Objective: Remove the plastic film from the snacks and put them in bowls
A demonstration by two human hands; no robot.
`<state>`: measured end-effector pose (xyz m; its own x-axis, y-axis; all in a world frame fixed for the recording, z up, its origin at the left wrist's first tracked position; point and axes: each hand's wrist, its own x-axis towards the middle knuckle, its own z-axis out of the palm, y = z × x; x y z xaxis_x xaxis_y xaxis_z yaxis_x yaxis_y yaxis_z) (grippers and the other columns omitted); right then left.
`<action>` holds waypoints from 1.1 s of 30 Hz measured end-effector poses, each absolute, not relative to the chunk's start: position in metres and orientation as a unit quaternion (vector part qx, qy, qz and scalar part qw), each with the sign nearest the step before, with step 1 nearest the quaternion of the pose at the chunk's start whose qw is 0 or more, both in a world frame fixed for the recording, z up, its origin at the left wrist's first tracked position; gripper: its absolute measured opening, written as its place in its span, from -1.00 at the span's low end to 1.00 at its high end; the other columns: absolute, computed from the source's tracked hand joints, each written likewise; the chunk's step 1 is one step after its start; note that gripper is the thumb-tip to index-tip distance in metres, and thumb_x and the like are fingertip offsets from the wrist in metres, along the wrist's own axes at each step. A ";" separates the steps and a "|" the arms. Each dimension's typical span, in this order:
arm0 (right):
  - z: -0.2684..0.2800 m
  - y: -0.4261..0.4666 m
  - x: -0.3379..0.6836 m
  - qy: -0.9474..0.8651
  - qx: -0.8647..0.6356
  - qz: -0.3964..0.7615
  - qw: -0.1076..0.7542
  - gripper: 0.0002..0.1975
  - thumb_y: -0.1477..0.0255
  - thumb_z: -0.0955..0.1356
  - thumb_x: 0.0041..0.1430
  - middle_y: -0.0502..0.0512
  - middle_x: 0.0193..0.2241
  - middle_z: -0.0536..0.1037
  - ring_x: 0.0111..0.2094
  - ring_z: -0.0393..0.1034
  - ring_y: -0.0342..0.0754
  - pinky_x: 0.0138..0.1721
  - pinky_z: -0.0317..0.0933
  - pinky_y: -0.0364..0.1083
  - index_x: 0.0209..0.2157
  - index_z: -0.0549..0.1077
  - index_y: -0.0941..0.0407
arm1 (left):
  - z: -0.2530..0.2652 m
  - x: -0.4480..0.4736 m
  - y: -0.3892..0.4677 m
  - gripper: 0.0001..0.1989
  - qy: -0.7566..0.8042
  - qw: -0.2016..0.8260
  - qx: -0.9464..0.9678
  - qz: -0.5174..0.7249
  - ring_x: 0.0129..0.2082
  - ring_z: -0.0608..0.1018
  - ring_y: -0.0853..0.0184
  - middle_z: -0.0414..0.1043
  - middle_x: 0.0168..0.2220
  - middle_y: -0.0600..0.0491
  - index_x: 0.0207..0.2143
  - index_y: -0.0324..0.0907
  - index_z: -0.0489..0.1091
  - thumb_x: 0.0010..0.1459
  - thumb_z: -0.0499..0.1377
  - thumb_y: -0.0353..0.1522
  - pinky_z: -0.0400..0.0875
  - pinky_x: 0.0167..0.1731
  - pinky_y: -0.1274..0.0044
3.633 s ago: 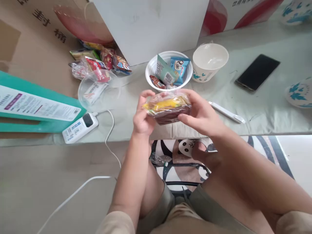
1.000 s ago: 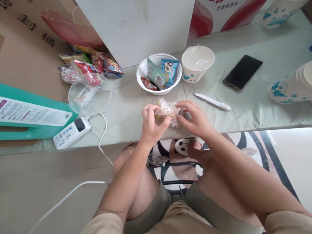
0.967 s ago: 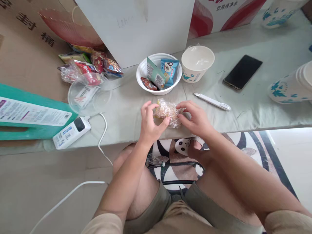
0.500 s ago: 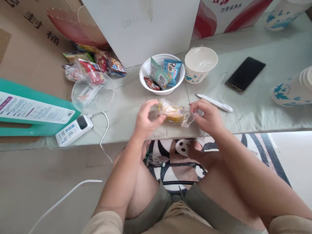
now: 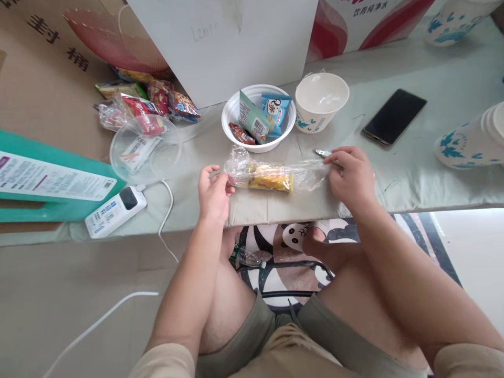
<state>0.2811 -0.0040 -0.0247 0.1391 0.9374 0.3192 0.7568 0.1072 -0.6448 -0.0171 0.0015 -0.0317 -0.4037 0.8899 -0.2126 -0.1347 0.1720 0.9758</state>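
Clear plastic wrap (image 5: pixel 309 176) is stretched out between my two hands, just above the front of the table. A small yellow snack packet (image 5: pixel 271 178) lies in the wrap, seen through it. With its fingers pinched, my left hand (image 5: pixel 214 190) grips the wrap's left end. My right hand (image 5: pixel 352 176) pinches the right end. Beneath the right hand lies a white utility knife (image 5: pixel 322 153), mostly hidden, with its tip showing.
Behind the wrap stand a white bowl (image 5: pixel 226 118) of snack packets and a paper cup (image 5: pixel 322 100). A phone (image 5: pixel 395 116) and more stacked paper cups (image 5: pixel 468 139) are to the right. A clear plastic tub (image 5: pixel 118 149), several snack bags (image 5: pixel 157 100) and a power strip (image 5: pixel 114 211) sit left.
My hands have moved apart, left hand to the left and right hand to the right. The wrap, bunched around the packet before, is now drawn out wide.
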 end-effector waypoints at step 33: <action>-0.007 -0.029 0.270 -0.739 -0.534 0.165 0.376 -0.74 0.57 0.23 0.09 0.05 -0.33 0.65 -0.30 0.57 0.00 -0.22 0.40 0.01 -0.49 0.50 0.02 | -0.016 -0.030 0.009 -0.73 0.585 0.401 0.500 0.498 -0.46 0.49 0.35 0.48 -0.49 0.05 -0.56 -0.12 0.40 0.05 0.27 -0.17 0.40 -0.43 0.52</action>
